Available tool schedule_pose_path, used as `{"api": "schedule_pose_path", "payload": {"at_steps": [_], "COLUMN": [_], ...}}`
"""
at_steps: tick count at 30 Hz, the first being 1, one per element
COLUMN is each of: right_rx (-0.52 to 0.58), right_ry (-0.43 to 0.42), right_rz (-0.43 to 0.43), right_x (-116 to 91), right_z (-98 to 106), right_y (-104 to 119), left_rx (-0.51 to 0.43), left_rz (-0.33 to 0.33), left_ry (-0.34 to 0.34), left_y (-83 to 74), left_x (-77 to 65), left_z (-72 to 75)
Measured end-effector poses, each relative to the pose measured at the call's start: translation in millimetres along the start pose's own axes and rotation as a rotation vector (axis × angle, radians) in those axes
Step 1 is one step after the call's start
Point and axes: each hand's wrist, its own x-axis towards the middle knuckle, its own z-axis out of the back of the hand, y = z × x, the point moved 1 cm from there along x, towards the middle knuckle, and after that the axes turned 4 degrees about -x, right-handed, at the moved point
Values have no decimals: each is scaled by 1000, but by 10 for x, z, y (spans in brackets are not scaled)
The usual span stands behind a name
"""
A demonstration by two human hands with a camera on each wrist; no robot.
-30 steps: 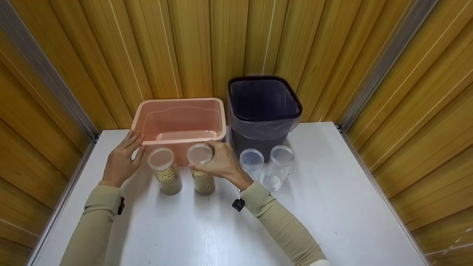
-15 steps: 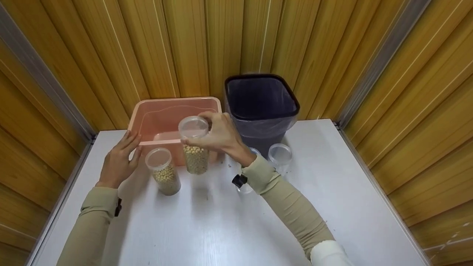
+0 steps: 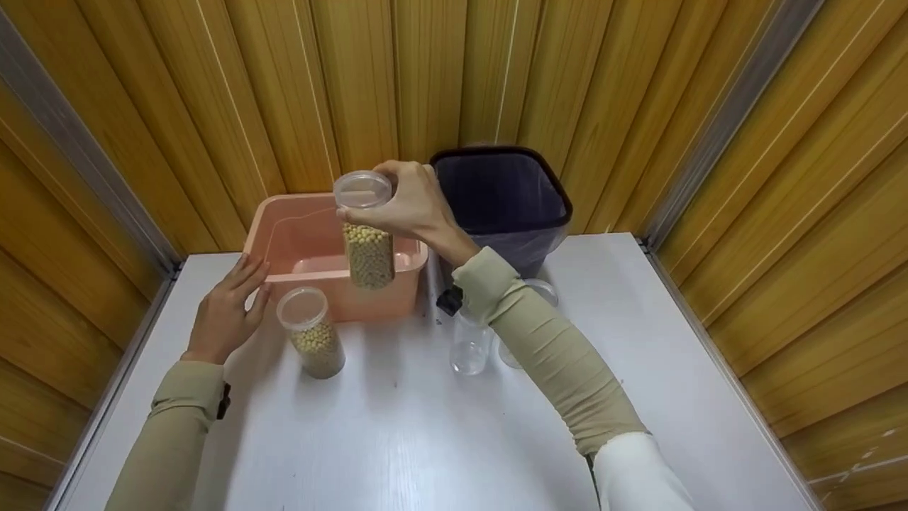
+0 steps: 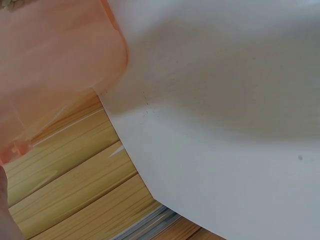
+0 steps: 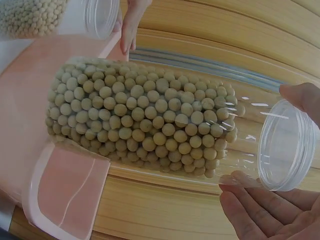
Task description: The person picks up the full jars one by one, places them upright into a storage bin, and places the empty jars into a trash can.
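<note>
In the head view my right hand (image 3: 418,206) grips a clear jar (image 3: 369,255) near its lid and holds it up in front of the pink bin (image 3: 347,301). Pale yellow beans, probably soybeans, fill most of this jar (image 5: 145,115), as the right wrist view shows close up. My left hand (image 3: 228,309) rests its fingers on the bin's left front corner. Just right of that hand, a second lidded jar of beans (image 3: 316,348) stands on the white table. The left wrist view has only a sliver of the left hand (image 4: 7,210) at its edge.
A dark trash can (image 3: 500,238) with a clear liner stands right of the bin. In front of it, a clear jar without beans (image 3: 469,351) and another clear jar (image 3: 543,289) are partly hidden by my right arm. Wood-patterned walls (image 3: 425,85) enclose the table (image 3: 355,440).
The right hand has lifted its jar of beans off the table, up and away from me, to above the bin's front rim. The left hand keeps its place on the bin.
</note>
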Motion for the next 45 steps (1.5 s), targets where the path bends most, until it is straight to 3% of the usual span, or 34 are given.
{"api": "schedule_pose_path", "payload": {"at_steps": [11,17,24,34,45], "right_rx": [18,12,26,165,101], "right_ry": [-9,-41,-63,-189,-217], "right_rz": [-56,-85,-120,-240,-329], "right_x": [320,429,510,357,122], "right_z": [-123,-147,-271,-747,-1186], "right_y": [40,27,-35,-379,-733], "left_rx": [1,-6,-3,2,-15], "left_rz": [22,33,32,41,41], "left_ry": [-9,25,19,39,30], "left_y": [-37,-58,-51,-22,-42], "left_x": [-45,-1,10,-12,-20], "left_z": [88,85,86,83,99]}}
